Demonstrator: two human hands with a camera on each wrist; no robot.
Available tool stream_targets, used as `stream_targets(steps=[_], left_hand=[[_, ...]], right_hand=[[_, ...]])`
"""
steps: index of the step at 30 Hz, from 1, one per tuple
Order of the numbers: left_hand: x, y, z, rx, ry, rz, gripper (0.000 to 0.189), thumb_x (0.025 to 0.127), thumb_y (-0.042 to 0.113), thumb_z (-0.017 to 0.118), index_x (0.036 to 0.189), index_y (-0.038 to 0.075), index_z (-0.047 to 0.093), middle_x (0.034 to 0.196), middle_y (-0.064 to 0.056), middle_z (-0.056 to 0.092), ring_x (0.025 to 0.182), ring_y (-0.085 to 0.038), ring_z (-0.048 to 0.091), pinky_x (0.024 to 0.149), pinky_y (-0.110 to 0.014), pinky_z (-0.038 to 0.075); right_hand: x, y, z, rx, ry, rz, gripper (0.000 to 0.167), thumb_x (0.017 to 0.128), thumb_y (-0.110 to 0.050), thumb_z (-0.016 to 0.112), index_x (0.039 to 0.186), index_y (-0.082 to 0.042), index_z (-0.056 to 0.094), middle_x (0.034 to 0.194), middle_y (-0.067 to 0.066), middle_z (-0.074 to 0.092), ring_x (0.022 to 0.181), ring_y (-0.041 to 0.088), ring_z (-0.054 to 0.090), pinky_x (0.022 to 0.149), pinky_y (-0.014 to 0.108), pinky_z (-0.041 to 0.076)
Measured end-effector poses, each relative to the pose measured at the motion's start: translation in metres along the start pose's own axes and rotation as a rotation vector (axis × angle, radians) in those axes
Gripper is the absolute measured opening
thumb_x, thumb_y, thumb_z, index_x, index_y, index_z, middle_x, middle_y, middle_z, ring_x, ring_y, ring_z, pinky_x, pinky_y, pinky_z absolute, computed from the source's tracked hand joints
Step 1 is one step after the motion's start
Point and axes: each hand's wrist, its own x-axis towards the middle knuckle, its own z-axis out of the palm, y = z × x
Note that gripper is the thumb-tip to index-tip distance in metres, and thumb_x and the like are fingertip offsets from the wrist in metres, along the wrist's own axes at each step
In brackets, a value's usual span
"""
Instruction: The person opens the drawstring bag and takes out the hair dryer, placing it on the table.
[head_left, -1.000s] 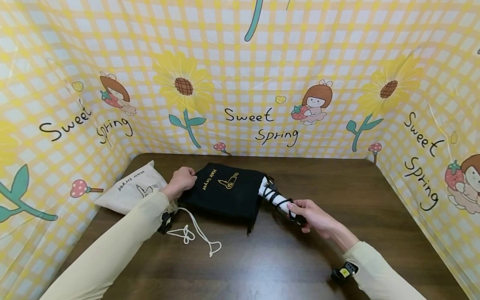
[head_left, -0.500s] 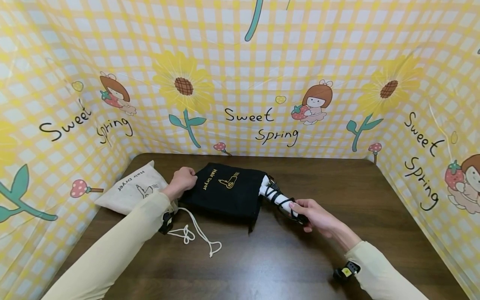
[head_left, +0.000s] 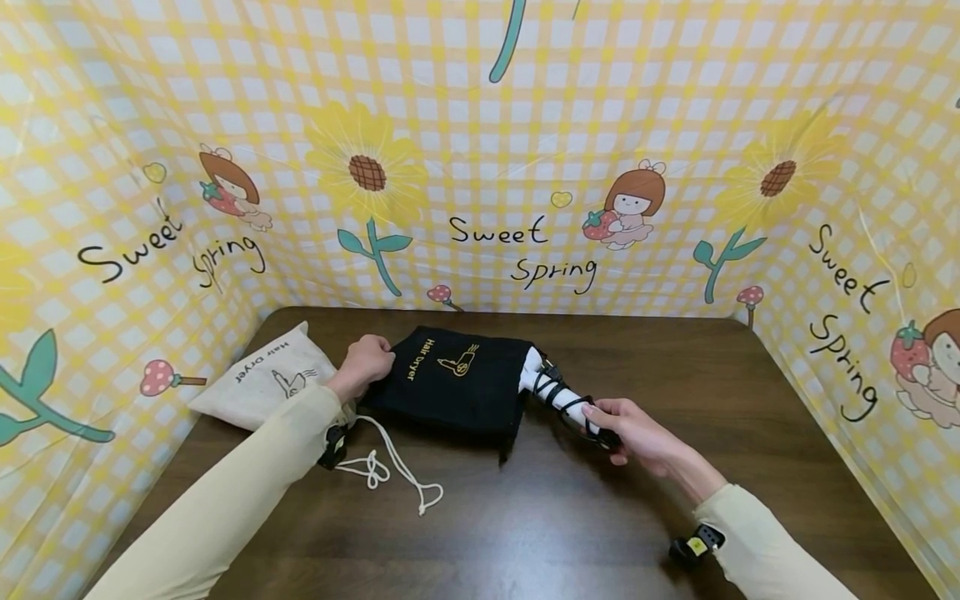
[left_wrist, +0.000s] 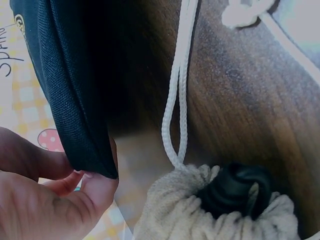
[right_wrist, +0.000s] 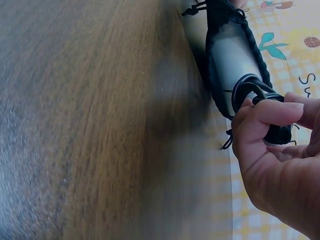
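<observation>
Brown table (head_left: 570,542), checked backdrop (head_left: 480,125) | your left hand (head_left: 366,362) pinches the black bag (head_left: 450,400) at its bottom end | your right hand (head_left: 637,433) grips the dryer (head_left: 561,397) sticking out the mouth | dryer's a hair further out than a sec ago, so it's coming, slowly

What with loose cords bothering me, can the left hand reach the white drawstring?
Probably not yet: the left hand pinches the black bag, though nothing covers most of the white drawstring.

left end of white cord-wrapped handle (head_left: 558,398) hidden inside black Hair Dryer bag (head_left: 450,387), cream Hair Dryer bag (head_left: 258,379) partly behind left sleeve (head_left: 240,483), black item (left_wrist: 237,190) in cream bag's mouth unidentifiable, right sleeve (head_left: 772,537) cropped at near edge
</observation>
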Motion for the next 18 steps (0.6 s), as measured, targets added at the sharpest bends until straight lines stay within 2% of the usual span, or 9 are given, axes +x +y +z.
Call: stream_targets(steps=[4, 11, 18], left_hand=[[-0.0002, -0.0010, 0.0003, 0.000, -0.003, -0.003, 0.036, 0.100, 0.006, 0.052, 0.067, 0.014, 0.040, 0.065, 0.001, 0.033, 0.073, -0.024, 0.043, 0.064, -0.030, 0.036], [-0.0003, 0.0025, 0.0001, -0.014, -0.041, -0.059, 0.039, 0.103, 0.008, 0.050, 0.067, 0.015, 0.036, 0.061, 0.002, 0.027, 0.061, -0.020, 0.035, 0.059, -0.030, 0.033], [0.0001, 0.0028, -0.0009, -0.029, -0.058, -0.064, 0.040, 0.105, 0.008, 0.049, 0.068, 0.014, 0.035, 0.061, 0.002, 0.025, 0.054, -0.017, 0.030, 0.055, -0.029, 0.031]], right_hand=[[-0.0011, -0.0007, -0.0003, 0.005, 0.005, 0.000, 0.042, 0.112, -0.035, 0.055, 0.111, 0.007, 0.058, 0.092, 0.009, 0.058, 0.068, 0.015, 0.046, 0.048, 0.023, 0.040], [-0.0027, 0.0000, -0.0010, -0.004, 0.013, 0.004, 0.040, 0.112, -0.034, 0.054, 0.110, 0.005, 0.058, 0.092, 0.008, 0.057, 0.068, 0.014, 0.046, 0.049, 0.023, 0.040], [-0.0042, 0.0012, -0.0033, 0.004, 0.013, 0.003, 0.041, 0.112, -0.035, 0.054, 0.111, 0.006, 0.058, 0.091, 0.008, 0.057, 0.068, 0.014, 0.046, 0.049, 0.023, 0.040]])
